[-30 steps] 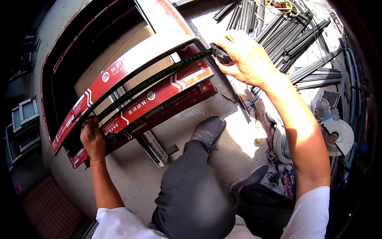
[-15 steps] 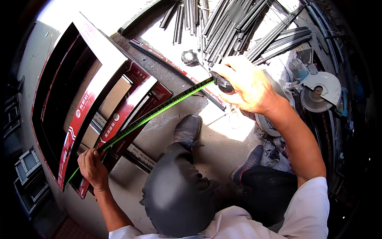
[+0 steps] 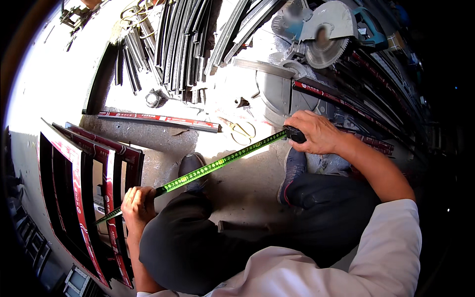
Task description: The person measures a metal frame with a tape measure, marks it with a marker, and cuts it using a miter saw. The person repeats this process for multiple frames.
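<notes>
A green tape measure blade (image 3: 217, 166) stretches across in front of my knees. My right hand (image 3: 316, 131) is closed round the tape measure's black case (image 3: 295, 134). Further along, my left hand (image 3: 137, 205) pinches the blade, and its end runs on past the fingers to the frames at the left. Those are dark rectangular frames (image 3: 78, 193) with red and white film on their edges, standing close together. My left hand is right beside the nearest one.
A mitre saw (image 3: 324, 47) with a bare round blade stands at the far right, a filmed bar (image 3: 336, 101) lying across its base. Scissors (image 3: 240, 131) and a red-filmed bar (image 3: 158, 120) lie on the floor. Dark profiles (image 3: 180, 49) are heaped at the back.
The view has swung to the right, so the saw shows more fully. The tape's printed face now turns up. Both hands still hold the tape measure.
</notes>
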Demonstrator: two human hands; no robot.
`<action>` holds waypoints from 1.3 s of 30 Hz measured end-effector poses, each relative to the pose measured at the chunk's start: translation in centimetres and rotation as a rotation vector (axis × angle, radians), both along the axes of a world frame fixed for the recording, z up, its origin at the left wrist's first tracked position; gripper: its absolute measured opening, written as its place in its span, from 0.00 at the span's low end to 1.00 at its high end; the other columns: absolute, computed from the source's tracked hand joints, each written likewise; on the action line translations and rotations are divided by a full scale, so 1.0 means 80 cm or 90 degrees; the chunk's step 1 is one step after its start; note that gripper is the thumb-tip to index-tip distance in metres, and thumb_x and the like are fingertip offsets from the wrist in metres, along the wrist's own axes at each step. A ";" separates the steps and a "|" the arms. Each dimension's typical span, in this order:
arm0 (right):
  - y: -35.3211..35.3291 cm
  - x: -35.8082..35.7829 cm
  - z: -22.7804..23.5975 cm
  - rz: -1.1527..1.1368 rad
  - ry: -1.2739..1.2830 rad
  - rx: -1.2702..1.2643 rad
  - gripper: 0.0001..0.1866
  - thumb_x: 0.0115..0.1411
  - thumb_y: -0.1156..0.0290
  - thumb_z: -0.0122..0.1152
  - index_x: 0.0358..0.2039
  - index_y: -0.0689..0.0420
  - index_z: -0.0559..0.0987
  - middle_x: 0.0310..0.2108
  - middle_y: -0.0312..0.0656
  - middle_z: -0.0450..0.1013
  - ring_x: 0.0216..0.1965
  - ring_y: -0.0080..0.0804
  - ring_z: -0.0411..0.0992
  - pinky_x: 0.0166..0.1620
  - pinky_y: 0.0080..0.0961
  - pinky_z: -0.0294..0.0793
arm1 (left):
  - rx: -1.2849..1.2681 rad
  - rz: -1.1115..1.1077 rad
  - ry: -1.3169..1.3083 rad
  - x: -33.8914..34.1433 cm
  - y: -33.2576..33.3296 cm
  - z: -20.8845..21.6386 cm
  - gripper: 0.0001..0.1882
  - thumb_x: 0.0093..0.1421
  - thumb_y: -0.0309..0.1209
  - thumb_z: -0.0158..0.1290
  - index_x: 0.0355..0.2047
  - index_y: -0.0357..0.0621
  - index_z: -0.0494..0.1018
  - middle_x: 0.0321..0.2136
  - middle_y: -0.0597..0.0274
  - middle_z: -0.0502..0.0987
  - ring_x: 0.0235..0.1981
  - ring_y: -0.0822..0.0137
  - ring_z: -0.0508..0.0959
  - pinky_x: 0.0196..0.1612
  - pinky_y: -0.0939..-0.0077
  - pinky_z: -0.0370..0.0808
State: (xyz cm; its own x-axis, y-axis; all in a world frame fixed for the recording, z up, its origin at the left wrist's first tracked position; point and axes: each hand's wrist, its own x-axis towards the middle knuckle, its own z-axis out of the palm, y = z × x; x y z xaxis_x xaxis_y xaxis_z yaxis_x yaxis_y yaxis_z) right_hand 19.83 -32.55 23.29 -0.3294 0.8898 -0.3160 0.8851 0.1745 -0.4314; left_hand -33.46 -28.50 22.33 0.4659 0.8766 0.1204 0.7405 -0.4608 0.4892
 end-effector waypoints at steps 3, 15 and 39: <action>-0.051 0.041 -0.040 -0.080 0.023 -0.039 0.29 0.57 0.60 0.73 0.57 0.54 0.77 0.51 0.46 0.74 0.53 0.51 0.74 0.58 0.42 0.76 | -0.043 -0.078 -0.001 0.049 0.028 -0.024 0.06 0.60 0.19 0.63 0.33 0.42 0.76 0.28 0.57 0.79 0.30 0.51 0.80 0.36 0.61 0.78; -0.202 0.083 -0.250 -0.329 0.090 -0.119 0.29 0.57 0.63 0.73 0.59 0.51 0.77 0.58 0.48 0.73 0.58 0.54 0.73 0.61 0.45 0.74 | -0.336 -0.328 0.273 0.201 0.126 -0.085 0.07 0.67 0.33 0.59 0.37 0.43 0.79 0.34 0.51 0.82 0.39 0.43 0.83 0.43 0.51 0.80; -0.213 0.101 -0.282 -0.463 0.018 -0.121 0.29 0.61 0.56 0.70 0.61 0.51 0.79 0.55 0.47 0.75 0.57 0.54 0.74 0.60 0.47 0.75 | -0.363 -0.389 0.387 0.301 0.155 -0.100 0.11 0.69 0.35 0.60 0.43 0.41 0.80 0.40 0.53 0.82 0.46 0.49 0.83 0.50 0.56 0.79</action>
State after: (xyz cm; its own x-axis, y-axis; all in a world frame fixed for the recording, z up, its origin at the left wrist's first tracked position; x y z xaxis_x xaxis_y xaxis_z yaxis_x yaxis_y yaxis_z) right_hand 27.95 -49.62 0.71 0.3101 0.8171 -0.4859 0.7371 -0.5295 -0.4199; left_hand -9.38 -16.09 14.33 0.6939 0.3229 -0.6436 0.6532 -0.6584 0.3740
